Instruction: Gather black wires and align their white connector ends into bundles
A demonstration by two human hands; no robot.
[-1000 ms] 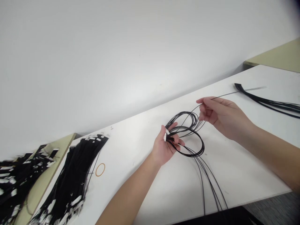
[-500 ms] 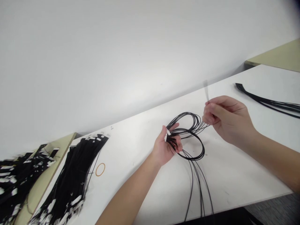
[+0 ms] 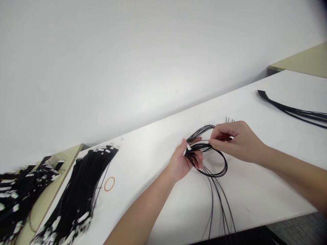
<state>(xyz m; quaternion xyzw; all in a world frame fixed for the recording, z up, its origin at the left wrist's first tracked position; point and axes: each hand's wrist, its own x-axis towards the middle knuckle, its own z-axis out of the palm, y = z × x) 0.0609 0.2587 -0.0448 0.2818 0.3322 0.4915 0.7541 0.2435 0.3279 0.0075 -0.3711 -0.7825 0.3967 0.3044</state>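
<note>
Coiled black cables [image 3: 221, 157] with white labels at one end hang in loops from my left hand [image 3: 182, 162], whose thumb and fingers close round the labelled end. Loose cable strands trail down past the table's front edge. My right hand [image 3: 236, 141] is closed in a pinch at the top of the loops, on black cable strands. Several thin strand ends poke up behind its knuckles.
A thick bundle of labelled black cables [image 3: 84, 180] lies left on the white table [image 3: 133, 166], beside an orange rubber band [image 3: 109, 184]. More cables [image 3: 28, 187] are at far left. Another black bundle [image 3: 293, 110] lies at right.
My right hand has moved left and down to the loops; the blurred pale strip that stood above its fingers no longer shows. My left hand has shifted slightly right with the coil.
</note>
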